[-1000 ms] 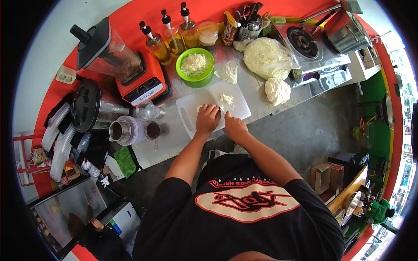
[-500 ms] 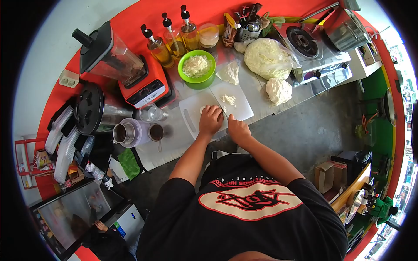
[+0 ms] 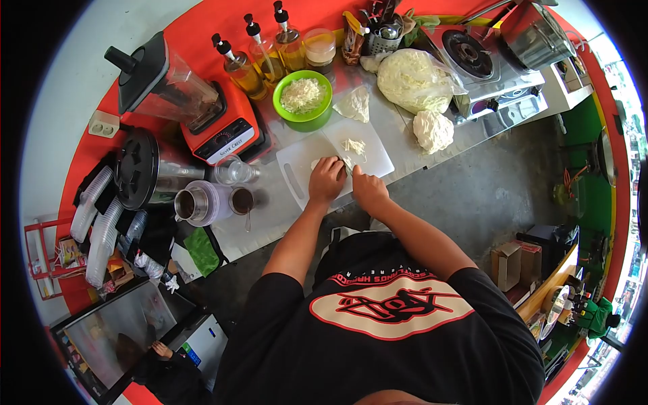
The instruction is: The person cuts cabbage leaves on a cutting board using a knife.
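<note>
On the white cutting board [image 3: 291, 177], my left hand [image 3: 327, 179] presses down with bent fingers on a pale piece of cabbage [image 3: 314, 163], mostly hidden beneath them. My right hand [image 3: 369, 187] grips a knife [image 3: 348, 163], its blade close beside the left fingertips. A small heap of thin pale shreds [image 3: 354, 146] lies on the board beyond the blade. Behind the board stands a green bowl [image 3: 312, 122] filled with shredded cabbage [image 3: 302, 96]. A cut cabbage wedge [image 3: 354, 104] rests on the counter just past the board.
A bagged cabbage [image 3: 413, 81] and a loose cabbage chunk [image 3: 433, 131] sit near the stove [image 3: 482, 88]. Pump bottles [image 3: 244, 74] line the back, beside a red blender [image 3: 226, 138]. Jars and a cup [image 3: 241, 202] stand left. Another person's hand [image 3: 162, 349] is at lower left.
The view has shifted slightly. Both hands stay at the board, and the knife blade now shows more plainly beside my left fingers.
</note>
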Demonstrator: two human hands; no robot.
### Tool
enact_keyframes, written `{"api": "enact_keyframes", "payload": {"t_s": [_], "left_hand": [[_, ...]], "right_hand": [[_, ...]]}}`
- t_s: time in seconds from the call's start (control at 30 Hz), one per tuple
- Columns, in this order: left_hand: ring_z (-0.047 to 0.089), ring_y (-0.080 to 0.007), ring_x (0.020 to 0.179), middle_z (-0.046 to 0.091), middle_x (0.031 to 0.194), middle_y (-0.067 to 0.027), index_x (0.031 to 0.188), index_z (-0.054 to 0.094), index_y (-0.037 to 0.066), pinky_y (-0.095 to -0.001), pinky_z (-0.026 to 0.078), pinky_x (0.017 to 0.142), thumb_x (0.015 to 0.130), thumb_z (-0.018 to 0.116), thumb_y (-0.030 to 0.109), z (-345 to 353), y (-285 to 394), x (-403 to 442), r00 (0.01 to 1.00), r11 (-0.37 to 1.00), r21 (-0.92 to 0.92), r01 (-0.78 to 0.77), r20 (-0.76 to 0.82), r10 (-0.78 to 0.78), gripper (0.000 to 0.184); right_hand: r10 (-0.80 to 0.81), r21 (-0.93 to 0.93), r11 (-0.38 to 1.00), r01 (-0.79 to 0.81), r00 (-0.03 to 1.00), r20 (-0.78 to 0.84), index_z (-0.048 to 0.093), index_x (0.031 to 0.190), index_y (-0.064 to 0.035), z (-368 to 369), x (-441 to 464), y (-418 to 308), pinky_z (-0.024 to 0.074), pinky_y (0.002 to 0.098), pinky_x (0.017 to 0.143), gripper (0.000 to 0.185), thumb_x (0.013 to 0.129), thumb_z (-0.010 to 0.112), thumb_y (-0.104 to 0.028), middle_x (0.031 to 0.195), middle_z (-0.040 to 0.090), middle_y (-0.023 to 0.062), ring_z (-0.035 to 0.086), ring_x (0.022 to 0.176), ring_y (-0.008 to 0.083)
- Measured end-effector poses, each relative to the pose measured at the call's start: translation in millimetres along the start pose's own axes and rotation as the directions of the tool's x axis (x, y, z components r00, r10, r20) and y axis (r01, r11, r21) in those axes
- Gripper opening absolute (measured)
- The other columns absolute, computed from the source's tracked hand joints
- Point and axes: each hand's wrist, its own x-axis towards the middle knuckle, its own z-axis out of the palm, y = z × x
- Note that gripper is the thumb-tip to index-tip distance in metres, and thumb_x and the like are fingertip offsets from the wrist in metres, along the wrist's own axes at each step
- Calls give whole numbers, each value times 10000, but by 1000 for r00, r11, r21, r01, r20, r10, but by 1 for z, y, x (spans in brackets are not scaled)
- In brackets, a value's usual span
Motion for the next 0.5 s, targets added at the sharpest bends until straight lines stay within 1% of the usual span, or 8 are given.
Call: {"api": "enact_keyframes", "payload": {"t_s": [0.13,0.2,0.27,0.33,0.43,0.5], "left_hand": [[627,-294,949,659,1033,-82,924,679,49,-410,542,812,782,701,79,-1,-2,-2,1000,1000,6,-13,-3,14,146],[629,-301,967,663,1030,-85,934,687,44,-416,538,824,778,714,72,-2,0,-4,1000,1000,1,7,11,-7,160],[631,-309,985,668,1027,-88,944,695,40,-422,534,836,774,727,64,-4,0,-3,999,1000,0,27,21,-27,174],[615,-325,1000,664,1021,-84,947,697,46,-437,510,869,777,729,66,-6,1,-3,1000,999,44,-8,12,8,174],[598,-323,1018,665,1030,-78,923,684,46,-433,501,878,790,714,75,-5,1,-2,1000,998,60,-17,8,17,139],[601,-320,1009,669,1021,-79,928,687,45,-433,503,873,793,716,74,-4,0,-2,1000,999,45,-14,-14,15,141]], "right_hand": [[12,-14,1000,-12,999,31,447,1051,-29,-1,-6,-2,603,480,709,143,957,524,-104,850,721,239,738,840,398],[69,-15,998,-68,995,69,446,1052,-30,1,-7,-3,604,477,710,138,954,522,-91,846,721,238,739,838,396],[50,-20,999,-49,998,48,444,1055,-31,4,-1,-3,604,481,711,138,955,518,-91,842,721,237,739,835,399],[36,-23,999,-36,999,33,442,1058,-31,5,-1,-3,603,484,711,137,957,514,-90,838,721,235,738,831,401],[3,-28,1000,-3,1000,3,440,1067,-27,2,-2,-1,601,491,705,137,964,499,-96,834,721,235,738,820,402],[56,3,998,-56,994,93,442,1074,-23,2,-2,-2,600,495,714,150,960,509,-93,856,720,244,736,841,404]]}}
